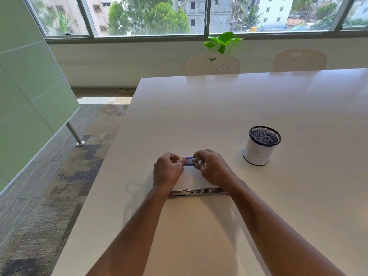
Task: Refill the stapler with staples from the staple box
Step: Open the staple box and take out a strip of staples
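A small blue staple box is held between both hands just above the white table. My left hand pinches its left end, and my right hand grips its right end with fingers over the top and bottom. Nearer to me the stapler lies flat on the table, swung open, its silver metal channel facing up; my wrists hide both of its ends. I cannot tell whether the box is open.
A white pen cup with a black mesh rim stands to the right of my hands. Two white chairs are at the table's far side. The table's left edge drops to carpet.
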A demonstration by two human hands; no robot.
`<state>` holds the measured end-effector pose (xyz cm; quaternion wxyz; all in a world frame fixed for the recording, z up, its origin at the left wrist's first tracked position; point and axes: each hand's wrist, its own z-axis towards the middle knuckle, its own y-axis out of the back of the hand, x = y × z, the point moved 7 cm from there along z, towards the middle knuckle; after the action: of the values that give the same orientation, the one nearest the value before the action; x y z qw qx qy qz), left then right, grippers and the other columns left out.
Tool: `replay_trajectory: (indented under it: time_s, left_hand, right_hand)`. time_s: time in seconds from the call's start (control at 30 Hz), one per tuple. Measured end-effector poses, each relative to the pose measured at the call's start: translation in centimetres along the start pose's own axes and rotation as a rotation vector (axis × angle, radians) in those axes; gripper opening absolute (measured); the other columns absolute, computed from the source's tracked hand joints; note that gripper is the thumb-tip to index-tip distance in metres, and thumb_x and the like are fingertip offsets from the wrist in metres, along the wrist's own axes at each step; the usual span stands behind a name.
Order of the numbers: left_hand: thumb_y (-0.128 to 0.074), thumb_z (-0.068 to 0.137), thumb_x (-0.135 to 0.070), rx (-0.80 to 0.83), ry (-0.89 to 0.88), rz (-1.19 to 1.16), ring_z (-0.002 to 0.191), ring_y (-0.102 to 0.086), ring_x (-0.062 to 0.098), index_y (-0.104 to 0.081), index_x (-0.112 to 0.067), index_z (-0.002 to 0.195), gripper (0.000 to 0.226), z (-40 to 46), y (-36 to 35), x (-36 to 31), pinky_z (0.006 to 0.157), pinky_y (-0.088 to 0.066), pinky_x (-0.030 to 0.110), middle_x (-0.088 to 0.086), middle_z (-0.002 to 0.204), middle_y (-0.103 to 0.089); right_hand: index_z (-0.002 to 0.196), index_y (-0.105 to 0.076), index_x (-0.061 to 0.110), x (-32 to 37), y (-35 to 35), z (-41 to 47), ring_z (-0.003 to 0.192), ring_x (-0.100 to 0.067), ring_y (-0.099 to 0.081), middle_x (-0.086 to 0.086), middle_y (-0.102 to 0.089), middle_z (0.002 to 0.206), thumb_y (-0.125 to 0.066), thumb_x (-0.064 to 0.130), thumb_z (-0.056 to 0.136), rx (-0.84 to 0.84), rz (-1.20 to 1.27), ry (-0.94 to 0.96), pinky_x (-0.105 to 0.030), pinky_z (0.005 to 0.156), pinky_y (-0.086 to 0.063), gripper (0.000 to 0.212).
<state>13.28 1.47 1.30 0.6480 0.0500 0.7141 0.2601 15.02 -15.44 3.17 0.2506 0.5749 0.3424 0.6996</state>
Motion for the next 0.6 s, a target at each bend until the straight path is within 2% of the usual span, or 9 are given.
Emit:
replay_trajectory:
  time_s: [0.07,0.2,0.47,0.6]
  left_hand:
    - [-0.078,0.087,-0.025,0.020,0.037,-0.082,0.070,-0.076,0.022,-0.069,-0.017,0.085,0.013,0.2,-0.3,0.1,0.076,-0.065,0.044,0.009,0.079,-0.078]
    - [-0.080,0.086,-0.016,0.073,0.113,-0.268,0.064,-0.073,0.017,-0.069,-0.006,0.087,0.015,0.1,-0.8,0.4,0.063,-0.060,0.028,0.020,0.086,-0.077]
    - [-0.079,0.087,-0.009,0.096,0.184,-0.447,0.069,-0.072,0.023,-0.069,0.005,0.094,0.018,-0.1,-1.0,1.1,0.074,-0.064,0.034,0.024,0.087,-0.076]
    - [-0.078,0.088,-0.009,0.092,0.191,-0.476,0.068,-0.073,0.020,-0.072,0.005,0.095,0.017,-0.1,-0.9,1.3,0.071,-0.064,0.029,0.023,0.089,-0.077]
  right_hand:
    - [0.122,-0.068,0.012,0.2,0.1,-0.1,0.101,-0.023,-0.061,-0.008,-0.064,0.113,-0.069,0.010,0.090,-0.022,0.011,0.014,-0.033,0.091,-0.050,0.032]
    - [0.124,-0.067,0.011,0.2,0.4,-0.2,0.101,-0.021,-0.062,-0.007,-0.065,0.113,-0.070,0.010,0.090,-0.048,0.038,0.025,-0.035,0.091,-0.052,0.034]
    - [0.126,-0.068,0.009,-0.4,0.3,-0.4,0.098,-0.022,-0.066,-0.007,-0.069,0.111,-0.075,0.014,0.088,-0.075,0.182,-0.040,-0.032,0.091,-0.052,0.039]
    - [0.121,-0.072,0.011,-1.0,0.4,-0.6,0.090,-0.016,-0.068,-0.005,-0.073,0.108,-0.075,0.014,0.088,-0.101,0.328,-0.124,-0.021,0.082,-0.051,0.034]
